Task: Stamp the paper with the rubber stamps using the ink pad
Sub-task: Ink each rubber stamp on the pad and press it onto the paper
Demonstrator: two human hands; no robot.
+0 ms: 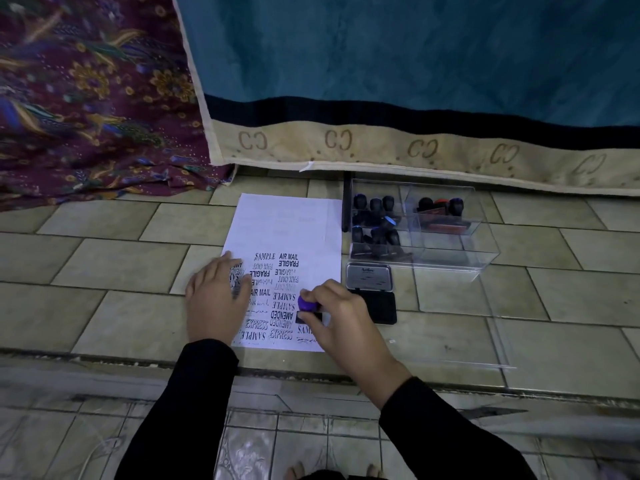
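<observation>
Two hands work the paper (294, 220): left hand (216, 299) flat at nine o'clock, right hand (341, 320) pinching the purple-knobbed stamp (308, 306) at five o'clock, where tilting risks smudging.

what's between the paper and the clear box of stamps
In the head view, a thin black stick-like object lies on the tiled floor between the paper and the clear box; I cannot identify it.

Both arms wore long black sleeves (194, 393), plain and unmarked, ending at the wrists. Left hand (216, 299) and right hand (341, 320) were bare: no gloves, rings or watch visible. Toes showed at frame bottom.
</observation>
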